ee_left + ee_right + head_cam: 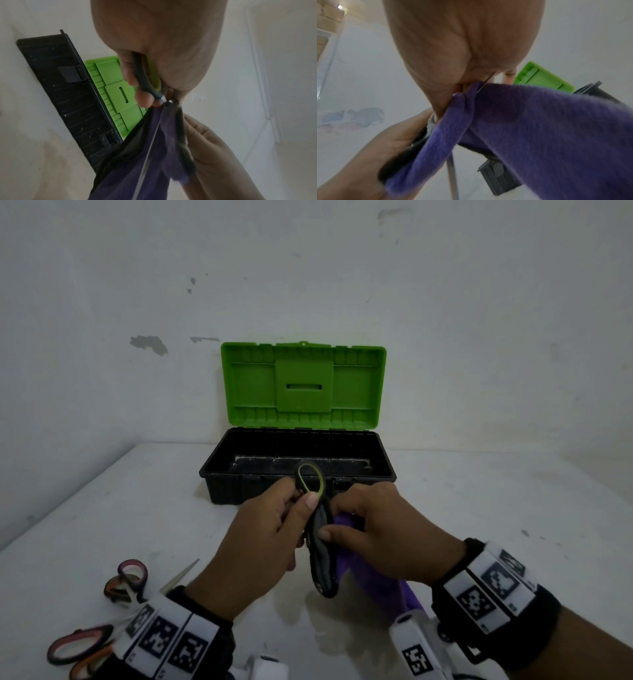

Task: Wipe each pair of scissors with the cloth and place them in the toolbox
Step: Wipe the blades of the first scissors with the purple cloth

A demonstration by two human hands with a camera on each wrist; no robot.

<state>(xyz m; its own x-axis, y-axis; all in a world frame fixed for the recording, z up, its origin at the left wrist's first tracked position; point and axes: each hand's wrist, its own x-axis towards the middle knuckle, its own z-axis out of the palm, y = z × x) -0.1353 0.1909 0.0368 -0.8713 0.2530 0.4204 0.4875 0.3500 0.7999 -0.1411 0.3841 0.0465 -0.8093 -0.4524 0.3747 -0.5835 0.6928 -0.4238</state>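
Scissors in both hands, cloth-wrapped, toolbox open, nothing visible inside

toolbox behind hands, scissors left

1. No words, brand names or numbers can be read anywhere.
2. The white wristbands carry black-and-white square code markers, which are patterns and not letters.
3. The green toolbox lid shows no legible label.

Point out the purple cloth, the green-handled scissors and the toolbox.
purple cloth (547, 121): right wrist view, draped middle.
green-handled scissors (311, 479): head view, handle loop.
toolbox (219, 463): head view, left wall.
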